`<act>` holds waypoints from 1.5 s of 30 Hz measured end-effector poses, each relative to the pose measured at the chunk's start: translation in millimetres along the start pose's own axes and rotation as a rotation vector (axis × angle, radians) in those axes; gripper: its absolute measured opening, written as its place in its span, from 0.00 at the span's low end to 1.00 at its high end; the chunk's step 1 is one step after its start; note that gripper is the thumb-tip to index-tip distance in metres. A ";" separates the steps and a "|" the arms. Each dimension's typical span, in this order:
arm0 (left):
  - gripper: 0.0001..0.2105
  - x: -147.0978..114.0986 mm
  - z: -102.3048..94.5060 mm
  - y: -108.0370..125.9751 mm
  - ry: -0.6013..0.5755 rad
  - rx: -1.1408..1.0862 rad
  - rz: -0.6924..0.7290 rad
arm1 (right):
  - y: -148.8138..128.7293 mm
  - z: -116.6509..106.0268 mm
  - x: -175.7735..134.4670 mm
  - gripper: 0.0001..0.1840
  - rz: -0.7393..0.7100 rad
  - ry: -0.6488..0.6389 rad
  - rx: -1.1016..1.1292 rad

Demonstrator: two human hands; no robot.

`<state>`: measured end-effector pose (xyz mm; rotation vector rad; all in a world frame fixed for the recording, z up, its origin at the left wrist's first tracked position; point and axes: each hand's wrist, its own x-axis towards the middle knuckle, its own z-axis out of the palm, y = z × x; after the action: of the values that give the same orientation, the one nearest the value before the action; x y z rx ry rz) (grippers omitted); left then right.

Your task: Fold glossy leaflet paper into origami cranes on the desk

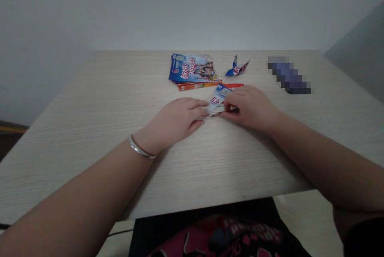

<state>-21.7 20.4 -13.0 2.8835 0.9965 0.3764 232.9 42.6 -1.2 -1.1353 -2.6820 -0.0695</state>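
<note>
A partly folded, blue and white printed leaflet (218,97) lies on the table between my hands, with some of its folds hidden under my fingers. My left hand (180,119), a silver bangle at its wrist, rests with outstretched fingers, the tips touching the leaflet's left edge. On the other side, my right hand (253,107) has its thumb and curled fingers closed on the leaflet's right part. Just behind, an orange-red pen (199,86) lies crosswise.
A stack of printed leaflets (192,69) is at the back of the table (90,129). To its right stands a folded paper figure with upright points (236,69). A blurred-out dark blue object (288,75) lies farther right. A wall rises behind.
</note>
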 end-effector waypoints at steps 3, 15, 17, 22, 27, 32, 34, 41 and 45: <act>0.14 1.7 1.1 -2.5 0.042 0.057 0.047 | -4.3 0.5 -0.3 0.07 -0.093 -0.061 0.047; 0.18 -0.1 -0.1 -0.6 -0.059 0.047 0.043 | 8.4 0.2 0.3 0.13 0.124 -0.122 0.162; 0.19 -0.4 -0.7 0.8 -0.083 0.047 0.053 | 8.1 0.5 2.0 0.13 0.189 -0.136 0.173; 0.21 -0.9 -3.1 1.9 -0.115 0.068 0.041 | 11.9 5.0 6.2 0.11 0.206 -0.090 0.214; 0.22 -2.9 -2.9 0.4 -0.127 0.067 0.038 | 19.1 4.4 14.2 0.08 0.287 -0.142 0.256; 0.24 -4.8 -1.6 -1.7 -0.124 0.063 0.027 | 23.6 4.7 21.7 0.08 0.221 -0.129 0.259; 0.24 -5.2 -1.0 -2.9 -0.114 0.060 0.016 | 26.3 4.7 22.2 0.08 0.197 -0.125 0.285; 0.22 -4.6 -0.1 -3.9 -0.122 0.078 0.038 | 26.5 -2.8 18.0 0.12 0.189 -0.158 0.034; 0.23 -3.4 1.6 -3.1 -0.113 0.088 0.034 | 19.1 1.1 19.3 0.16 -0.009 -0.098 -0.166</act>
<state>-25.8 20.8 -15.7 2.9647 0.9702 0.1738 233.3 69.6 1.3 -1.2028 -2.8120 -0.2493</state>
